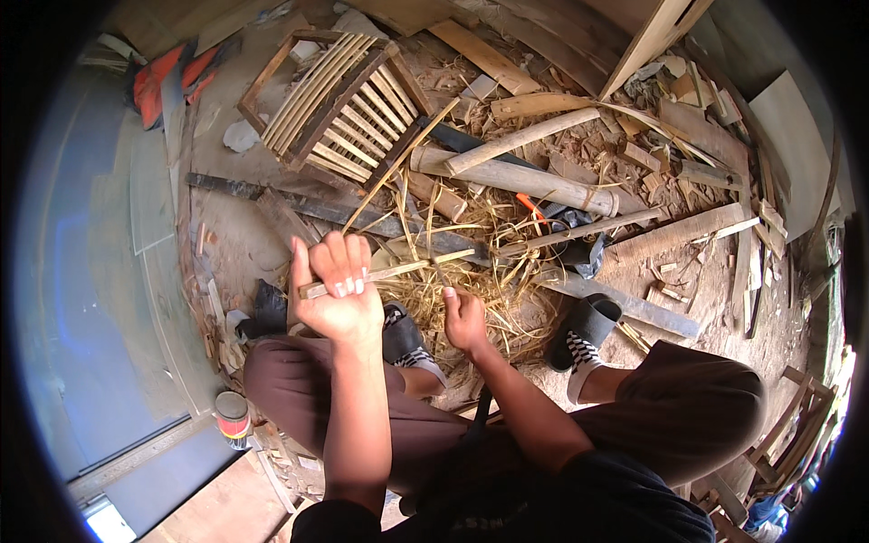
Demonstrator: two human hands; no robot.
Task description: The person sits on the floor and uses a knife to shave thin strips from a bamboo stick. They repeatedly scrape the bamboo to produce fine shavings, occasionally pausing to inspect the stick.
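My left hand [337,299] is closed round the thicker end of a pale bamboo stick [398,269], which points away to the right over a heap of shavings. My right hand [465,320] is a fist with the thumb on top, gripping what looks like a knife. Its thin dark blade [436,262] meets the stick near the far end; the handle is hidden in my fingers. Below the stick, long curly bamboo shavings [516,308] cover the ground between my sandalled feet.
A slatted wooden frame [348,118] stands at the far left. Beyond the shavings lie a bamboo pole [516,179], a board [674,237] and many offcuts. A blue-grey panel [109,299] runs along the left side, with a small jar [233,416] next to it.
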